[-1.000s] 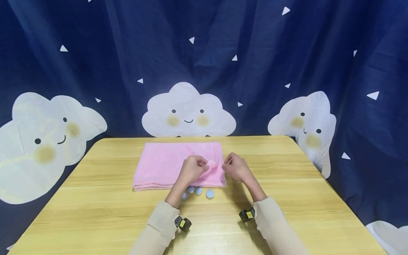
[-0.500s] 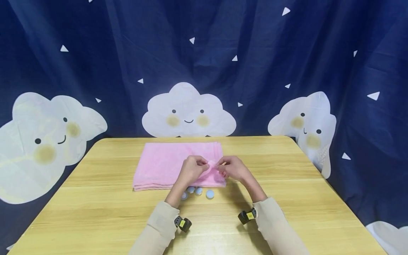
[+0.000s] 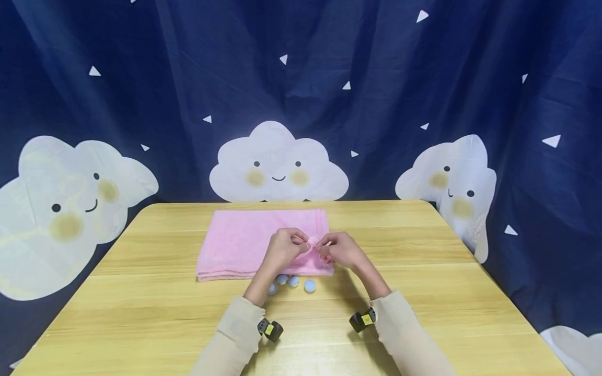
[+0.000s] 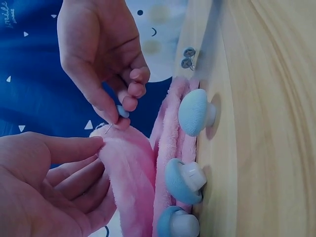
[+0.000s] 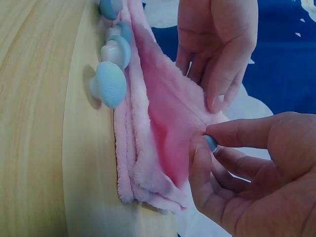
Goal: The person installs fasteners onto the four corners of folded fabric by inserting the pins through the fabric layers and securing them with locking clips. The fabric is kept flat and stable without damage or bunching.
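A folded pink plush cloth (image 3: 254, 237) lies toward the back of the table. My left hand (image 3: 284, 245) pinches a raised fold near its right side, thumb against fingers. Facing it, my right hand (image 3: 345, 248) pinches a small blue-headed pin (image 4: 122, 111) between thumb and fingertips. The pin's thin shaft meets the top of the fold in the left wrist view; whether it has gone through, I cannot tell. Close to the cloth's front edge sit several light-blue mushroom-shaped caps (image 3: 309, 285) with white stems, one partly hidden by my left wrist.
The wooden table (image 3: 155, 318) runs on to both sides and toward the front. Behind it hangs a dark blue curtain (image 3: 310, 47) with smiling clouds. Two small round grey-blue pieces (image 4: 187, 57) show past the cloth's edge in the left wrist view.
From beyond the cloth's right edge, my right hand has moved left and slightly down to the raised fold, bringing the pin to it. My left hand has kept its grip almost in place.
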Action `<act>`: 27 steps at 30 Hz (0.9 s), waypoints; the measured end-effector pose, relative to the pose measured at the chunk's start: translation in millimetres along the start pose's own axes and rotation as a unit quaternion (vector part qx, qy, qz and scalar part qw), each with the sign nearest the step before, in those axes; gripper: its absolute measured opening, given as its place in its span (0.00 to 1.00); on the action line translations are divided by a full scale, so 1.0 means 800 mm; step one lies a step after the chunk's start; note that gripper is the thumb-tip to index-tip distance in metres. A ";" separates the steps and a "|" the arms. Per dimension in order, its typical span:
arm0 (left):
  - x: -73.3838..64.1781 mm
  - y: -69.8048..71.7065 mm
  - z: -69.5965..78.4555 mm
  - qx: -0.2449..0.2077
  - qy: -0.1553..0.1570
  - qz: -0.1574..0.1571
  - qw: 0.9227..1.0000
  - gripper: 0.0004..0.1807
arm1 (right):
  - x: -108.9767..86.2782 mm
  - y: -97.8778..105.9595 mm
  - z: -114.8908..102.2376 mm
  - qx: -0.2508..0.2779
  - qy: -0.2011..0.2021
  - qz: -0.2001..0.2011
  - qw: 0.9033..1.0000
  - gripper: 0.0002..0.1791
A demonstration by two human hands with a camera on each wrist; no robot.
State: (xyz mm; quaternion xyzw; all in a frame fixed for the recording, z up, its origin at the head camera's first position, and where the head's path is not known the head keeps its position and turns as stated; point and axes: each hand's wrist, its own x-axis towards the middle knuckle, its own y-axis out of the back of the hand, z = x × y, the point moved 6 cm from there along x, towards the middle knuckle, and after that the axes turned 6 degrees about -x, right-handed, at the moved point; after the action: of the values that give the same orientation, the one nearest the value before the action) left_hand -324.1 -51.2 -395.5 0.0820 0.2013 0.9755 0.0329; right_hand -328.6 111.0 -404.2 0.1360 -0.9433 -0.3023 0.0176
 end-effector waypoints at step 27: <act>-0.001 0.002 0.010 0.030 -0.064 0.026 0.997 0.08 | 0.004 -0.013 0.013 0.150 -0.025 -0.075 0.985 0.18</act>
State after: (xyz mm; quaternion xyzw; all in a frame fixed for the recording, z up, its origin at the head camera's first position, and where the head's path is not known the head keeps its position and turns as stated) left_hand -321.8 -49.2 -387.7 0.1506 0.2262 0.9622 0.0178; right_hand -330.7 108.1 -418.7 0.2000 -0.9653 -0.1607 -0.0493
